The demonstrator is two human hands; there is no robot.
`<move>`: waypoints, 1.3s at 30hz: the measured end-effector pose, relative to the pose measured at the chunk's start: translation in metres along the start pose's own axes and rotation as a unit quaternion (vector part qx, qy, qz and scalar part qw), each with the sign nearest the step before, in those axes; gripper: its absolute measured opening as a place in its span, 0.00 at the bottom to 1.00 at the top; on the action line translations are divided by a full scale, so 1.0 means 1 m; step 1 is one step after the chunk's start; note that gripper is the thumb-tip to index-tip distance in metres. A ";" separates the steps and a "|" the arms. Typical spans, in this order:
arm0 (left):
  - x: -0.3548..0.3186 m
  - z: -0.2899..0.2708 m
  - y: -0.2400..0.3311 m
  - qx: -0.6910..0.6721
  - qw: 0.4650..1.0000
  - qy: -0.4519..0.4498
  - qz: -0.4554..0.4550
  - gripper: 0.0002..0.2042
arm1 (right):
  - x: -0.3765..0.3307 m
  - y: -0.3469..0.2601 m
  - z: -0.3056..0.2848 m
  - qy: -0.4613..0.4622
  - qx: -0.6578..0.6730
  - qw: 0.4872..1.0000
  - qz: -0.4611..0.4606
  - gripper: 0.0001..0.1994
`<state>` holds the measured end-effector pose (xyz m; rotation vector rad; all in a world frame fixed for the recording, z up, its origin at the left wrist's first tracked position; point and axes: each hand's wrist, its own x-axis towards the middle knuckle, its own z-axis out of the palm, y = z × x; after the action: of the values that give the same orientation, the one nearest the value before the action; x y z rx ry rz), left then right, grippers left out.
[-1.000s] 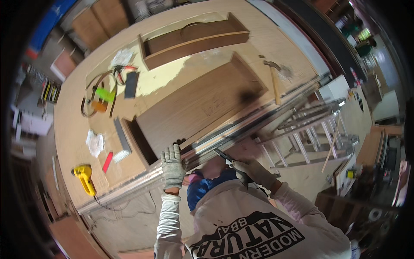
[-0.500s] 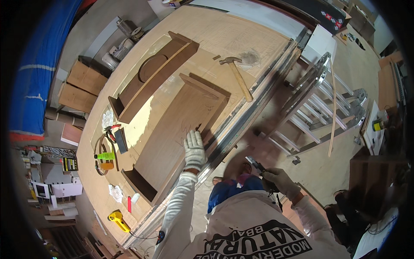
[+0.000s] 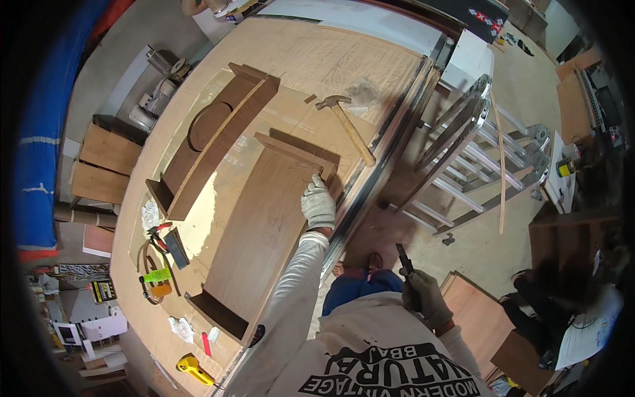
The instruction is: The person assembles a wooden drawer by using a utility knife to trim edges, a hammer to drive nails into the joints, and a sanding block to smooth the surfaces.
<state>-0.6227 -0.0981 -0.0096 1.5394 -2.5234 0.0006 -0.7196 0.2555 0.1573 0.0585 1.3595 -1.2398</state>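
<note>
A shallow brown wooden tray-like panel piece (image 3: 248, 231) with raised ends lies on the large worktable. My gloved left hand (image 3: 318, 204) is over its far right part, fingers drawn together by the corner. Whatever those fingertips may pinch is too small to make out. Off the table's near edge, in front of my body, my gloved right hand (image 3: 426, 298) grips a black utility knife (image 3: 405, 261), its blade end pointing up and away. A claw hammer (image 3: 348, 129) with a wooden handle lies just beyond the panel piece.
A second brown wooden piece (image 3: 221, 142) with a round cutout lies farther left. Red-handled pliers (image 3: 157, 237), a green-and-orange bottle (image 3: 157, 282) and a yellow tool (image 3: 194, 370) rest along the table's left side. A folded aluminium ladder (image 3: 473, 149) stands to the right.
My left hand has moved from lying flat on the panel piece to its far right corner, and its fingers have drawn together. The knife in my right hand has turned more upright.
</note>
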 end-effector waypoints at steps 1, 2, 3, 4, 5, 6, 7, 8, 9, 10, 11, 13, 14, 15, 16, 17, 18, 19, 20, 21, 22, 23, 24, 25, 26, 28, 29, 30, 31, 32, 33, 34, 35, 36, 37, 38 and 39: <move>0.002 -0.003 0.004 -0.030 1.000 0.004 0.000 0.20 | 0.002 -0.001 0.008 0.005 0.016 1.000 -0.008 0.15; 0.002 -0.003 0.003 -0.047 0.999 0.017 -0.005 0.20 | 0.004 -0.001 0.017 0.007 0.035 0.999 -0.010 0.15; 0.003 -0.002 0.003 -0.064 0.997 0.030 -0.011 0.19 | 0.005 -0.002 0.023 0.009 0.053 0.998 -0.012 0.16; 0.003 -0.002 0.003 -0.081 0.996 0.044 -0.018 0.18 | 0.010 -0.002 0.024 0.010 0.055 0.998 -0.008 0.17; 0.006 -0.003 0.002 -0.076 0.996 0.035 -0.030 0.18 | 0.015 -0.003 0.028 0.007 0.056 0.998 -0.004 0.17; 0.007 -0.004 0.004 -0.072 0.996 0.025 -0.042 0.19 | 0.020 -0.006 0.031 0.004 0.057 0.998 0.000 0.18; 0.010 -0.005 0.007 -0.067 0.996 0.016 -0.055 0.19 | 0.025 -0.011 0.032 0.001 0.057 0.998 0.003 0.18; 0.012 -0.005 0.006 -0.068 0.995 0.007 -0.067 0.20 | 0.033 -0.015 0.033 -0.010 0.044 0.999 0.006 0.18; 0.016 -0.006 0.007 -0.068 0.994 -0.002 -0.080 0.20 | 0.041 -0.022 0.033 -0.022 0.030 0.999 0.010 0.18; 0.019 -0.006 0.006 -0.068 0.993 -0.011 -0.095 0.21 | 0.050 -0.029 0.033 -0.034 0.015 0.999 0.013 0.18; 0.021 -0.008 0.007 -0.067 0.992 -0.035 -0.102 0.21 | 0.058 -0.038 0.033 -0.040 0.012 0.999 0.011 0.18; 0.026 -0.013 0.009 -0.066 0.987 -0.082 -0.123 0.22 | 0.077 -0.057 0.036 -0.055 0.001 0.998 0.010 0.18; 0.027 -0.013 0.007 -0.048 0.988 -0.079 -0.122 0.23 | 0.087 -0.067 0.038 -0.069 0.002 0.997 0.016 0.18; 0.027 -0.011 0.009 -0.032 0.989 -0.078 -0.119 0.24 | 0.100 -0.077 0.038 -0.079 0.004 0.997 0.021 0.18; 0.028 -0.009 0.011 -0.016 0.990 -0.077 -0.117 0.25 | 0.113 -0.086 0.037 -0.090 0.006 0.996 0.028 0.18; 0.029 -0.011 0.010 -0.055 0.986 -0.088 -0.129 0.26 | 0.128 -0.096 0.038 -0.109 -0.007 0.994 0.018 0.18; 0.032 -0.015 0.011 -0.099 0.981 -0.098 -0.138 0.27 | 0.145 -0.108 0.036 -0.124 -0.020 0.992 0.008 0.18; 0.036 -0.018 0.013 -0.143 0.973 -0.107 -0.147 0.29 | 0.162 -0.122 0.035 -0.139 -0.033 0.990 -0.002 0.19; 0.038 -0.024 0.011 -0.170 0.967 -0.089 -0.169 0.29 | 0.174 -0.142 0.039 -0.175 -0.016 0.984 0.003 0.18; 0.040 -0.029 0.011 -0.199 0.960 -0.075 -0.184 0.30 | 0.191 -0.158 0.036 -0.189 -0.042 0.981 0.001 0.18; 0.042 -0.030 0.011 -0.227 0.952 -0.061 -0.196 0.32 | 0.210 -0.173 0.029 -0.202 -0.066 0.977 -0.002 0.17; 0.041 -0.021 -0.001 -0.294 0.923 -0.066 -0.239 0.30 | 0.225 -0.189 0.031 -0.225 -0.091 0.970 -0.004 0.17; 0.040 0.000 -0.017 -0.358 0.889 -0.065 -0.277 0.29 | 0.237 -0.206 0.038 -0.259 -0.109 0.960 -0.014 0.18; 0.047 0.013 -0.022 -0.427 0.849 -0.064 -0.306 0.28 | 0.255 -0.216 0.038 -0.261 -0.088 0.961 0.004 0.17; 0.068 -0.006 -0.004 -0.316 0.890 -0.036 -0.326 0.21 | 0.270 -0.232 0.038 -0.250 -0.081 0.965 0.022 0.16; 0.088 -0.017 -0.006 -0.314 0.894 -0.120 -0.297 0.17 | 0.288 -0.253 0.048 -0.266 -0.067 0.960 0.048 0.15; 0.092 -0.017 -0.009 -0.316 0.891 -0.161 -0.285 0.16 | 0.299 -0.257 0.051 -0.282 -0.061 0.956 0.050 0.14; 0.094 -0.006 -0.011 -0.467 0.790 -0.148 -0.369 0.14 | 0.309 -0.266 0.056 -0.299 -0.057 0.951 0.051 0.13; 0.090 0.001 -0.018 -0.467 0.784 -0.123 -0.390 0.14 | 0.316 -0.274 0.062 -0.304 -0.079 0.948 0.058 0.14; 0.090 -0.001 -0.023 -0.470 0.776 -0.102 -0.407 0.13 | 0.320 -0.281 0.068 -0.303 -0.102 0.946 0.061 0.14; 0.088 -0.004 -0.030 -0.472 0.769 -0.081 -0.424 0.13 | 0.323 -0.286 0.073 -0.302 -0.123 0.943 0.065 0.14; 0.085 -0.008 -0.040 -0.477 0.756 -0.103 -0.436 0.12 | 0.326 -0.290 0.078 -0.320 -0.150 0.933 0.063 0.16; 0.064 0.001 -0.054 -0.503 0.738 -0.089 -0.441 0.12 | 0.325 -0.295 0.090 -0.331 -0.201 0.919 0.079 0.23; 0.052 0.003 -0.061 -0.509 0.745 -0.096 -0.421 0.11 | 0.324 -0.299 0.098 -0.331 -0.261 0.905 0.066 0.25; 0.042 0.006 -0.064 -0.514 0.752 -0.101 -0.401 0.11 | 0.320 -0.304 0.110 -0.332 -0.319 0.886 0.053 0.28; 0.041 0.008 -0.061 -0.518 0.741 -0.110 -0.412 0.11 | 0.310 -0.316 0.127 -0.319 -0.405 0.856 0.047 0.30; 0.041 0.003 -0.058 -0.524 0.730 -0.122 -0.423 0.10 | 0.307 -0.322 0.141 -0.309 -0.457 0.832 0.056 0.29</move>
<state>-0.5904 -0.1615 -0.0120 1.8899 -1.1315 -1.5005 -0.9230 -0.1641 0.1671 -0.8560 1.2015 -0.3341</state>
